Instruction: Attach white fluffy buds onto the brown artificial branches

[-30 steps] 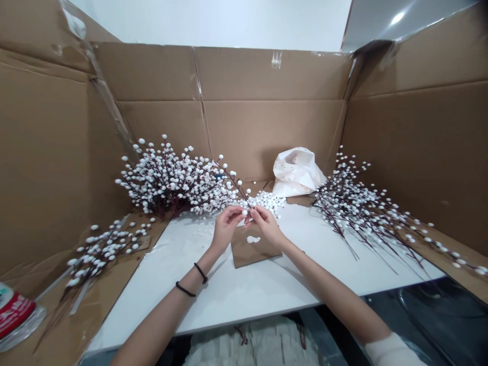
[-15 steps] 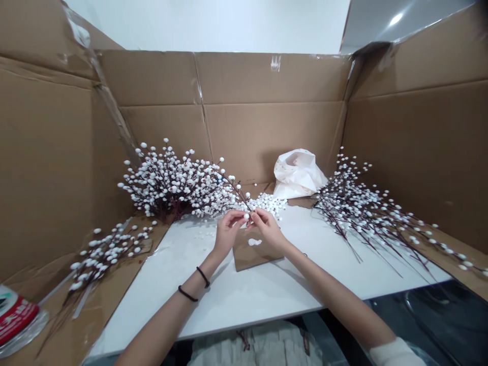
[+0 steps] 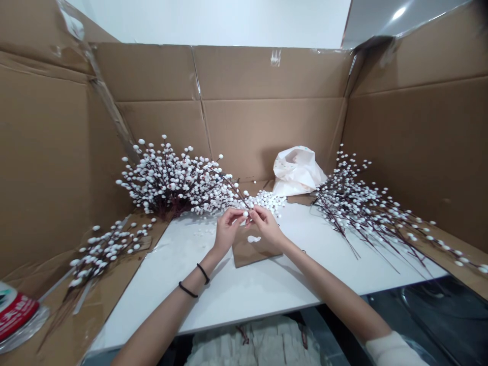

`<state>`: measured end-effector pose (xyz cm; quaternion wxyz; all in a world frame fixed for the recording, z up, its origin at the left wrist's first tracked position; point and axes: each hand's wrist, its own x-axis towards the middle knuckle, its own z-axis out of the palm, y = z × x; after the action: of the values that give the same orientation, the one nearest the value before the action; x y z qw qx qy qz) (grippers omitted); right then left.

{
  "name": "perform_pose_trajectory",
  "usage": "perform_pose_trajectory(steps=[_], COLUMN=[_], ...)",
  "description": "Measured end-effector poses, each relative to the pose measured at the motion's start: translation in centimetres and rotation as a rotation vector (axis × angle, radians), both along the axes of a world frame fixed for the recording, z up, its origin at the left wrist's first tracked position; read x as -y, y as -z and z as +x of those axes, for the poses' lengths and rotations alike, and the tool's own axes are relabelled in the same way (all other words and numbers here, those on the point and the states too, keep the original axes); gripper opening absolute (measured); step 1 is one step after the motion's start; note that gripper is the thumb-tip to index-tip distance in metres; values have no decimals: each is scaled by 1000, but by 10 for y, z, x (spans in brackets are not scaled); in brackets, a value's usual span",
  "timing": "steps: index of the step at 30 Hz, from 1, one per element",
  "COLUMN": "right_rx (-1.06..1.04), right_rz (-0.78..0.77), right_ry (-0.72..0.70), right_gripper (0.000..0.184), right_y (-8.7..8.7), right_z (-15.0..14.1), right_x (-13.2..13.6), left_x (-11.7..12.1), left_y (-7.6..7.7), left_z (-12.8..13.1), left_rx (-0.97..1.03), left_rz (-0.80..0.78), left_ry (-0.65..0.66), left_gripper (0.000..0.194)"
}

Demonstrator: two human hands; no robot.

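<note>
White-beaded artificial willow stem (image 3: 237, 192), thin and red-brown, extends from a dense bunch of like stems (image 3: 171, 183) to my hands above the table. My left hand (image 3: 229, 231) and right hand (image 3: 267, 227) are both closed in fingertip pinches at its end, a small round white bead (image 3: 245, 214) showing there; exact finger contact cannot be confirmed. The raised hold appears to keep the work clear of a heap of loose white beads (image 3: 267, 201). Below lies a square of brown cardboard (image 3: 244, 256) on a white tabletop (image 3: 236, 300). Brown corrugated cardboard walls (image 3: 267, 137) enclose the area, apparently to contain strays. A crumpled white plastic bag (image 3: 297, 173) stands against them.
</note>
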<state>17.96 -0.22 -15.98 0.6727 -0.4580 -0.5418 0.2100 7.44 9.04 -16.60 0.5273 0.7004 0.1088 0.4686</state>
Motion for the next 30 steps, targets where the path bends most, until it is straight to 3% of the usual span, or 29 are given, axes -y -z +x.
perform_pose_trajectory(steps=[5, 8, 13, 16, 19, 23, 30], right_rx=[13, 57, -153, -278, -350, -403, -293], right_rz=[-9, 10, 279, 407, 428, 347, 260], right_ry=[14, 58, 434, 584, 565, 506, 532], right_gripper=[33, 33, 32, 31, 31, 34, 35], right_y=[4, -1, -21, -27, -25, -20, -19], right_z=[-1, 6, 44, 68, 78, 77, 77], right_x=[-2, -1, 11, 16, 14, 3, -5], left_x=[0, -5, -23, -27, -26, -24, -24], left_y=[-3, -13, -18, -10, -3, 2, -2], left_z=[-1, -5, 8, 36, 70, 99, 104], left_rx=[-28, -93, -221, -530, -792, -867, -819], left_rz=[24, 172, 473, 670, 831, 869, 840], left_ry=[8, 19, -149, -98, -91, -88, -109], left_gripper=[24, 23, 35, 30, 23, 12, 8])
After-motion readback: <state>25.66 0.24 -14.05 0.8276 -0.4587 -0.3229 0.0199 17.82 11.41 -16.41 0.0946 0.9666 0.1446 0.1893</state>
